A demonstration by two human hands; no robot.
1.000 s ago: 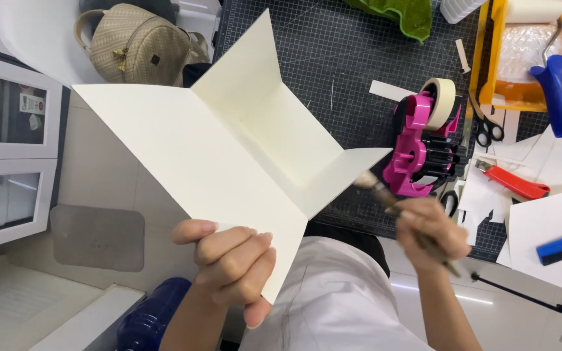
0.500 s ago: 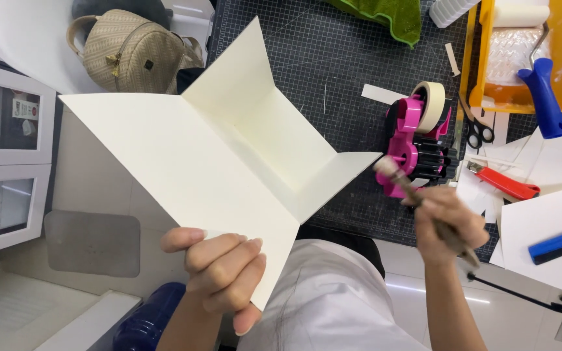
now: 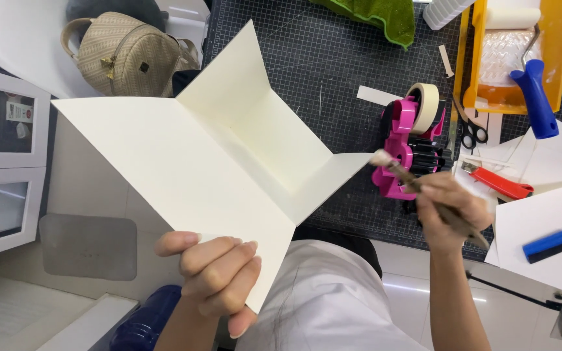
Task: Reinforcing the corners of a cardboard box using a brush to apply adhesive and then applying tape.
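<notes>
While the left hand pinches the near corner of the folded cream card, its grip pressed together with fingers curled over the face and thumb beneath, the sheet is held raised above the lap rather than resting on the bench, presumably so that its creased flaps stand free and the right-hand edge is open to the brush; the card spreads from that corner up and away, one broad panel to the left, a recessed folded panel in the middle, a pointed flap to the right.

Right hand: grip closed around the handle of a small brush, held pen-fashion, bristle tip just at the pointed flap's end, seemingly touching it; the slant of the handle suits working along an edge.

Beyond, on the dark gridded cutting mat covering the bench: pink tape dispenser with a cream roll, just behind the brush; scissors; red-handled cutter; blue block on white sheets; farther, yellow tray with a blue-handled roller; green cloth. Far left, a woven beige bag on a white chair.

Against the earlier frames: the card sits slightly lower and more level; the brush tip has drawn closer to the flap's point; the left hand's hold is unchanged.
</notes>
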